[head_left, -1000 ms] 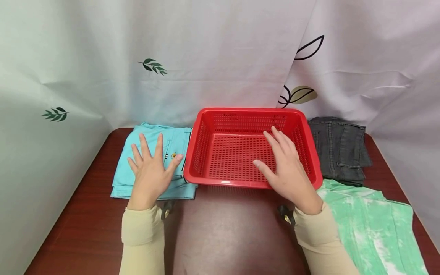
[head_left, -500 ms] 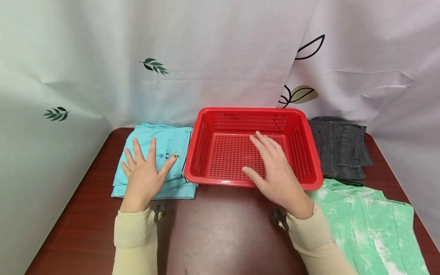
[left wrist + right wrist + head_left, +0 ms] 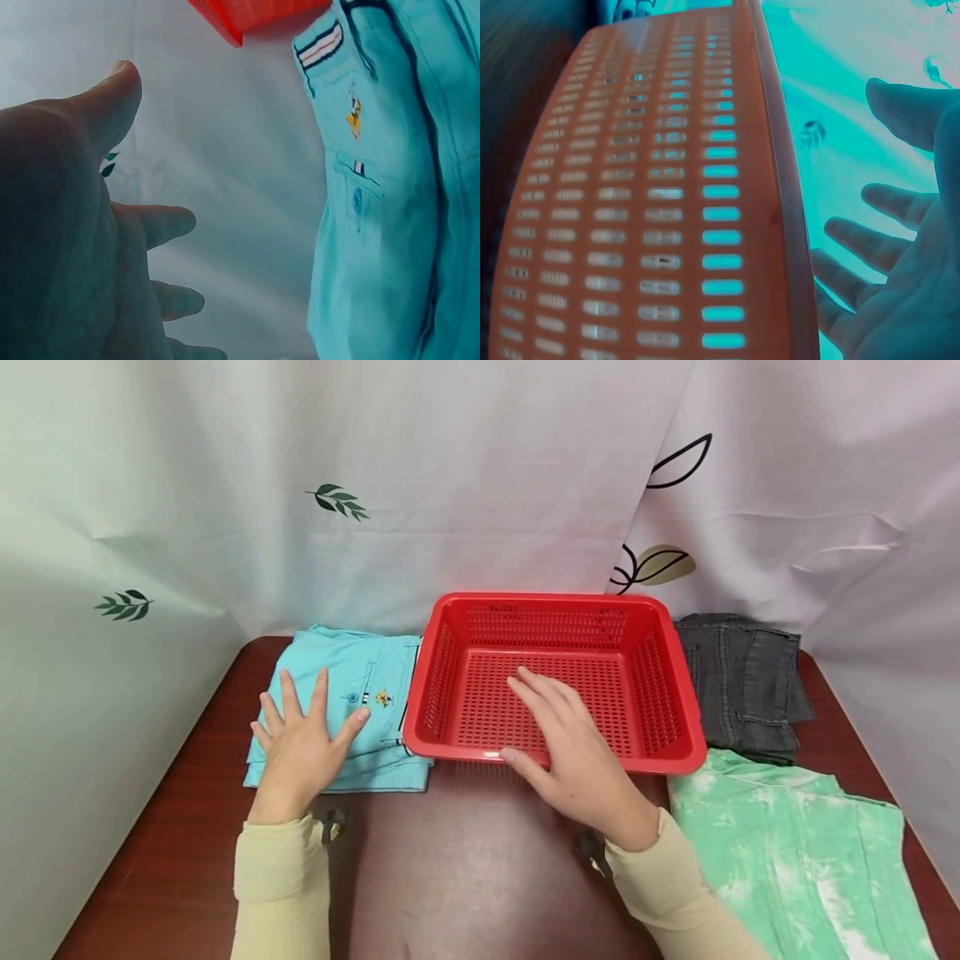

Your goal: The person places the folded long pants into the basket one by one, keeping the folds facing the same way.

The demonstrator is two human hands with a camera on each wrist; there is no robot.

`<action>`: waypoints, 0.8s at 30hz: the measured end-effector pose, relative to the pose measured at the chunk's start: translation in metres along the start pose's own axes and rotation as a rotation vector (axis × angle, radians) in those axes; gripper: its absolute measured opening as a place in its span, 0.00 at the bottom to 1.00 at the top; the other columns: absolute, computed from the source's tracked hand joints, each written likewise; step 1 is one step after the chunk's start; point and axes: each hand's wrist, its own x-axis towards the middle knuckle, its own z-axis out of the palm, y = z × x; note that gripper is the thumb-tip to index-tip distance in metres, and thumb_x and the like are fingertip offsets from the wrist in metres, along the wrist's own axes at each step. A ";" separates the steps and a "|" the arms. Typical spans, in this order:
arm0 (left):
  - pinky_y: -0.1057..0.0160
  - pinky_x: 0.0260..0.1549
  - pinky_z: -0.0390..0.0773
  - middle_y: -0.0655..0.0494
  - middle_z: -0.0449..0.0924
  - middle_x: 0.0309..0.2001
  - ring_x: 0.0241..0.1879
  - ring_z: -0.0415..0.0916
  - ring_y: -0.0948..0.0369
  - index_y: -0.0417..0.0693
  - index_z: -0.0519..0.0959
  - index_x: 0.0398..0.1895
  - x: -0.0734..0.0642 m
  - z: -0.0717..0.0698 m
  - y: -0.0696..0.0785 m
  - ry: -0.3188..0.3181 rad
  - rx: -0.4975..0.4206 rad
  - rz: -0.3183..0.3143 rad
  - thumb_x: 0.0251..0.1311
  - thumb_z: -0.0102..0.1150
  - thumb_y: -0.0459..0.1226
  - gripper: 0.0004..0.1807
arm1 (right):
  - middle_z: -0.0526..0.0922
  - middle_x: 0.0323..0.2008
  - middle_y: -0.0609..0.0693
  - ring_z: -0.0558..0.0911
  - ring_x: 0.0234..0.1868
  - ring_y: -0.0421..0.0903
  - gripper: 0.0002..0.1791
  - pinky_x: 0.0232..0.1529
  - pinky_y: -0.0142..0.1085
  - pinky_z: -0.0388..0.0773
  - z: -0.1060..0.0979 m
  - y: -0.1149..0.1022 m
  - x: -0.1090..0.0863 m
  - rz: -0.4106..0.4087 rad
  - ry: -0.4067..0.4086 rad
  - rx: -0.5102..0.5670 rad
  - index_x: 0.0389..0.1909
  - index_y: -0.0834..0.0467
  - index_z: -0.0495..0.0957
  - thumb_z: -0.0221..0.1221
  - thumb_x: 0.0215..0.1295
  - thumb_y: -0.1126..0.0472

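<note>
My left hand (image 3: 300,760) hovers with spread fingers over the front left of a folded light-blue pair of trousers (image 3: 382,668). In the left wrist view the hand (image 3: 97,195) is apart from the blue trousers (image 3: 375,202), which show a small embroidered figure and a button. A red plastic basket (image 3: 555,762) with slotted walls stands at the middle back of the table. Over its front rim is my right hand (image 3: 573,756), fingers extended and holding nothing. From the right wrist, the hand (image 3: 892,255) appears above the rim of the basket (image 3: 772,210).
Right of the basket lie folded dark-grey jeans (image 3: 742,685). Nearer, a green tie-dye garment (image 3: 802,852) lies at the table's right side. White curtains (image 3: 465,477) with leaf prints enclose the back and sides of the brown table (image 3: 465,868).
Both hands have drifted left and slightly toward me, the right one from the basket's right part to its front middle. The basket and garments have stayed in place.
</note>
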 end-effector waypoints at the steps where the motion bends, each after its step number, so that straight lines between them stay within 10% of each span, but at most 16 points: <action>1: 0.19 0.59 0.27 0.32 0.20 0.78 0.72 0.19 0.25 0.46 0.40 0.82 0.000 0.000 -0.001 -0.002 -0.001 -0.004 0.67 0.40 0.69 0.52 | 0.58 0.77 0.48 0.59 0.74 0.51 0.46 0.70 0.54 0.61 0.001 -0.002 0.000 -0.002 -0.006 0.002 0.78 0.51 0.57 0.68 0.63 0.48; 24: 0.20 0.60 0.30 0.29 0.21 0.77 0.70 0.20 0.22 0.43 0.40 0.81 0.004 0.003 -0.017 -0.057 -0.027 -0.071 0.68 0.42 0.67 0.53 | 0.64 0.73 0.48 0.62 0.72 0.46 0.44 0.68 0.45 0.67 0.023 -0.021 -0.003 -0.142 -0.080 0.030 0.76 0.51 0.63 0.70 0.60 0.51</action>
